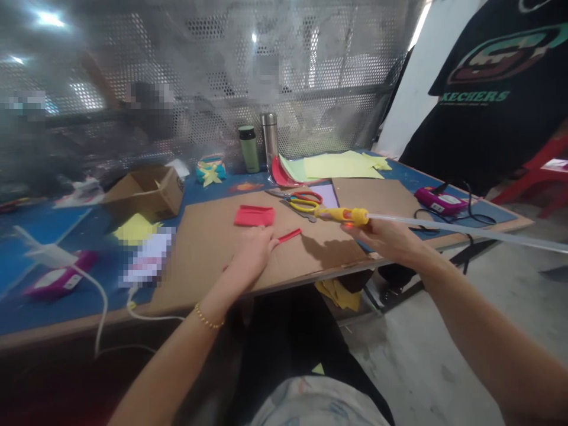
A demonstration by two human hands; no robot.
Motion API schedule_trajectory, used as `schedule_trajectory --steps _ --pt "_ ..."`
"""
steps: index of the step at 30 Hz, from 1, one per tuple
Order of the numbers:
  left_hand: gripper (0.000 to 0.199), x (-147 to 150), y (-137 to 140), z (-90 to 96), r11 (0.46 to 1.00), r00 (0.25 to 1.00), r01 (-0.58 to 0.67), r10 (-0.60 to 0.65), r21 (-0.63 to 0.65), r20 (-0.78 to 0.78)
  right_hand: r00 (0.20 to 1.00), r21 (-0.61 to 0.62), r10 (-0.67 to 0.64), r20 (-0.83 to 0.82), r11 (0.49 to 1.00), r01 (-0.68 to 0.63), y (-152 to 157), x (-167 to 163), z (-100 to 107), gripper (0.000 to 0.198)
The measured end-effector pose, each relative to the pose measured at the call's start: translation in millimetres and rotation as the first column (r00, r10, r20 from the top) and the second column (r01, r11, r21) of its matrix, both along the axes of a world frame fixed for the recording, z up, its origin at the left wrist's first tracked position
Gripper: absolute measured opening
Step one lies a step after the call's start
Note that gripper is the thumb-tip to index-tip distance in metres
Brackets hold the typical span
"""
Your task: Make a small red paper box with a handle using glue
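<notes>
My left hand rests on the cardboard sheet, its fingers closed on a narrow red strip that sticks out to the right. Just beyond those fingers lies a folded red piece. My right hand is wrapped round a yellow hot glue gun held above the sheet, nozzle toward the left. A long translucent glue stick runs out of its back, and a small red light glows beneath. Scissors and a second pair of cutters or pliers lie behind the gun, partly overlapping.
At the back stand a green tumbler and a steel flask, beside yellow sheets. A cardboard box, a phone with a white cable and a purple box are left. Another purple device with black cable lies right. A person stands nearby.
</notes>
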State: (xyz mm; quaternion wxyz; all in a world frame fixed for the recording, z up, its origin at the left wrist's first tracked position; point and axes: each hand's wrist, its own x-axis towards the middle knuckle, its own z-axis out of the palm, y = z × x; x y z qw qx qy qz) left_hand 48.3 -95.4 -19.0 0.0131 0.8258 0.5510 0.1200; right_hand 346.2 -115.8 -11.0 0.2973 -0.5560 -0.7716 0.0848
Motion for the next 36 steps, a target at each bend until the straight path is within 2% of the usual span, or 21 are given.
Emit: schedule_trajectory --steps 4,10,16,19,25,32,36 --pt "0.019 0.5 0.8 1.1 0.998 0.992 0.012 -0.004 -0.062 0.13 0.998 -0.112 0.052 0.033 0.993 -0.048 -7.4 -15.1 -7.6 0.046" --pt "0.013 -3.9 5.3 -4.6 0.994 0.979 0.013 0.01 -0.11 0.205 0.992 -0.108 0.113 0.061 0.988 -0.107 1.7 -32.1 -16.6 0.037" --pt "0.015 -1.7 4.1 -2.7 0.995 0.986 0.008 0.009 -0.098 0.167 0.984 -0.088 0.145 0.102 0.987 -0.136 6.8 -39.7 -20.1 0.039" --pt "0.013 -0.2 3.2 -4.1 0.997 0.991 0.012 -0.002 -0.074 0.132 0.982 -0.12 0.155 0.111 0.983 -0.142 6.4 -40.6 -18.8 0.041" --pt "0.013 1.5 4.9 -8.5 0.999 0.998 -0.002 0.005 -0.051 0.059 0.977 -0.19 0.116 0.177 0.978 -0.081 8.0 -39.7 -14.6 0.039" --pt "0.013 1.7 7.6 -10.1 0.999 1.0 -0.012 0.013 -0.053 0.014 0.945 -0.179 0.053 0.322 0.984 0.006 12.6 -33.5 -13.6 0.034" --pt "0.013 1.4 9.0 -11.6 0.998 1.0 -0.021 0.021 -0.056 -0.007 0.935 -0.166 0.066 0.349 0.986 -0.007 14.6 -27.1 -12.5 0.038"
